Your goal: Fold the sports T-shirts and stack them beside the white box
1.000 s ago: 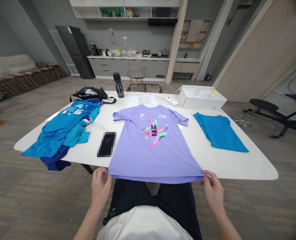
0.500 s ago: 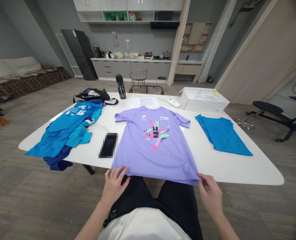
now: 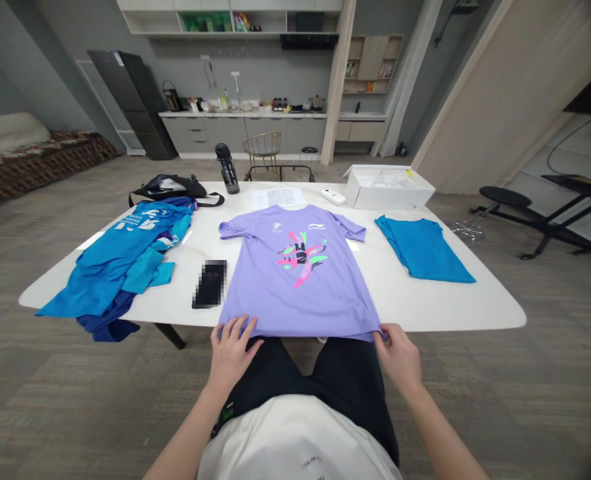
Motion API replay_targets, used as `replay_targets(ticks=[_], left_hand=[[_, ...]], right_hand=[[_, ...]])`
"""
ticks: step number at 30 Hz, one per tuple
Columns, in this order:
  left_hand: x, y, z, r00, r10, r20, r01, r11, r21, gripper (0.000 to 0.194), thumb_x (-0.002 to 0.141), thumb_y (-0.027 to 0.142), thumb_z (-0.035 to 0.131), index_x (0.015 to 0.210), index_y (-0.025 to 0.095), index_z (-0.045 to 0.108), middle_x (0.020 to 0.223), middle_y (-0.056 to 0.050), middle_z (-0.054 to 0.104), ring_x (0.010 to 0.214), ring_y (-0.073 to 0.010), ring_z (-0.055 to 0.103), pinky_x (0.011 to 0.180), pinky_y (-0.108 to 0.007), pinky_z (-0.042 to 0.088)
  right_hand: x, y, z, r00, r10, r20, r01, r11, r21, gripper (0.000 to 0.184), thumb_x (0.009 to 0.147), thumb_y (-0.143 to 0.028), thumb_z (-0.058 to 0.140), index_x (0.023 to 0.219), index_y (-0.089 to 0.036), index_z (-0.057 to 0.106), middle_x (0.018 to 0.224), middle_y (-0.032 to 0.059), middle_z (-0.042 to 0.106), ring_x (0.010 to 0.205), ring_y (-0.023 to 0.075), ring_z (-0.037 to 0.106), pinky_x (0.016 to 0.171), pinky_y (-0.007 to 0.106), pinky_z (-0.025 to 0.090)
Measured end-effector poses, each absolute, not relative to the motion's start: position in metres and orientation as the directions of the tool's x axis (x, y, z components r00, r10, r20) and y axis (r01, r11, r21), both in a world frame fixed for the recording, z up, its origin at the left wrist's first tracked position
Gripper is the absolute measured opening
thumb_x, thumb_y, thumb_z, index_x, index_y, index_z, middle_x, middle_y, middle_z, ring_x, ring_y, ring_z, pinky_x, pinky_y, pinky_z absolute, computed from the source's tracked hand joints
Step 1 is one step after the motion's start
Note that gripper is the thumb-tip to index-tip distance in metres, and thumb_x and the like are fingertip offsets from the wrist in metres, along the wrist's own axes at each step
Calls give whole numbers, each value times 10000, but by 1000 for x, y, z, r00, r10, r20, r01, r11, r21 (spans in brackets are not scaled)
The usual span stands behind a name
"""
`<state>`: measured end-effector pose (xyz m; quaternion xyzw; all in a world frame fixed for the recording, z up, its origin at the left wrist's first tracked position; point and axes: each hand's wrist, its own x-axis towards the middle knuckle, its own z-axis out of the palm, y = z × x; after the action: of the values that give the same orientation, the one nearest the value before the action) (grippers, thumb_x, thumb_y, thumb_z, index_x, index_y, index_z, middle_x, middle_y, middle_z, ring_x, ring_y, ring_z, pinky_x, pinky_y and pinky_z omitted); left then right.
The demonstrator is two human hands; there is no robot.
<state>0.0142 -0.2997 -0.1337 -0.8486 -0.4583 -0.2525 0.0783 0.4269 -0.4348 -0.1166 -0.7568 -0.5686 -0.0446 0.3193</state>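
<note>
A purple T-shirt (image 3: 300,300) with a colourful chest print lies spread face up on the white table (image 3: 450,310), its hem at the near edge. My left hand (image 3: 232,350) rests on the hem's left corner, fingers spread on the cloth and thumb apart. At the right corner, my right hand (image 3: 399,357) pinches the hem between thumb and fingers. A dark phone-like object (image 3: 209,285), blurred by pixelation, lies left of the shirt.
Blue shirts (image 3: 110,260) are heaped at the left, partly over the edge. A folded blue garment (image 3: 425,250) lies at the right. Farther back are a black bag (image 3: 170,188), a bottle (image 3: 226,170), papers (image 3: 280,197), a white device (image 3: 333,197) and a white box (image 3: 390,190).
The view has shifted, so the table appears farther left and higher. My right hand and the shirt's right hem corner sit slightly nearer my left hand; the hem looks a little flatter.
</note>
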Motion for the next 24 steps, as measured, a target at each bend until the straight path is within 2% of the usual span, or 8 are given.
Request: replay_targets(ticks=[7,10,12,17,21,24], left_hand=[[11,-305,-140,428,735,526,788,-589,182,412,988,176,528,1362,313,634,1321,-102,688,1221,-306,615,1132,-588,271],[0,-303,-145,440,708,552,757,-624,197,393,994,160,506,1336,280,656,1260,-99,718,1136,-278,654,1073,-517,384],[-8,-301,-148,409,705,579,735,-631,249,366,1000,169,496,1306,258,676,1205,-97,735,1071,-255,670,1012,-448,465],[-22,-299,-146,241,718,653,713,-587,383,293,1005,199,500,1197,226,719,1112,-110,728,1027,-231,674,1002,-407,514],[-20,-300,-138,172,708,684,717,-567,406,237,984,192,526,1103,219,729,1106,-113,704,1047,-231,656,1006,-421,512],[-12,-300,-132,83,721,688,763,-490,422,204,967,200,536,1041,205,726,1057,-114,673,1047,-244,641,1000,-442,502]], right_hand=[[432,-437,-119,408,810,422,867,-198,-458,183,972,-363,502,883,-222,577,778,20,596,680,185,558,658,295,402],[435,-437,-121,410,812,416,865,-202,-460,114,947,-304,501,909,-221,569,819,33,606,694,192,561,675,307,421],[437,-437,-123,394,811,432,872,-181,-456,102,929,-253,483,944,-219,578,889,58,623,756,212,588,713,327,454],[438,-440,-125,367,802,471,874,-124,-470,246,894,-168,437,1033,-223,633,1033,99,618,953,257,622,844,391,510],[436,-438,-125,473,736,484,799,-127,-587,294,846,-164,458,1023,-209,687,1019,100,599,919,248,622,845,412,527],[435,-432,-122,665,630,400,618,-164,-769,324,845,-222,496,1121,-178,659,1046,104,627,779,213,641,718,374,540]])
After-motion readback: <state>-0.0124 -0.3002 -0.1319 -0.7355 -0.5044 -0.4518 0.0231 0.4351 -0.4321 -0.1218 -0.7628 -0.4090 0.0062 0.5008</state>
